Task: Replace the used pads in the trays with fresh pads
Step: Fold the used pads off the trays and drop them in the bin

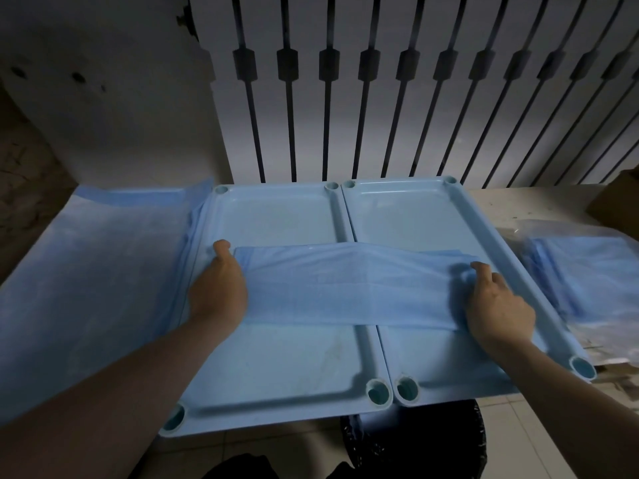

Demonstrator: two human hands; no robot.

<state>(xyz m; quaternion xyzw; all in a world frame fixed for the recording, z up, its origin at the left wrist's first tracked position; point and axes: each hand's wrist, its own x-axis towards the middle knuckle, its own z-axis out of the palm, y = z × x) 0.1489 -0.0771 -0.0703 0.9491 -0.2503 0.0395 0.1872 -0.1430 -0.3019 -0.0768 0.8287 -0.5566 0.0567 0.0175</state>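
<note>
pad (pixel 345 285): a folded blue strip. it lies across the middle of both trays and over the ridge where they meet. it looks clean and is not opened out yet, so i think it is a fresh one.
left grip (pixel 218 288): holds the left end of the pad, over the left tray. my thumb sticks out past the pad's edge. my fingers go under the pad, so i can't see them.
right grip (pixel 498 305): my fingers are curled on the right end of the pad, which is bunched up there, over the right tray.
left tray (pixel 276 216): bare blue floor shows above and below the pad. no pad is spread in it.
right tray (pixel 408 209): the same, bare floor. it sits side by side with the left tray, touching it.
big blue sheet (pixel 96 271): lies flat on the surface, just left of the trays. it may be an old pad, but i can't tell.
pack of pads (pixel 587 271): a clear bag of folded blue pads, on the surface right of the trays.
black bag (pixel 415 440): down below the front edge of the trays.
done: both tray floors are bare, so i think the old pads are out.
left to do: open this pad and lay it flat in one tray. then the other tray needs a pad too.
</note>
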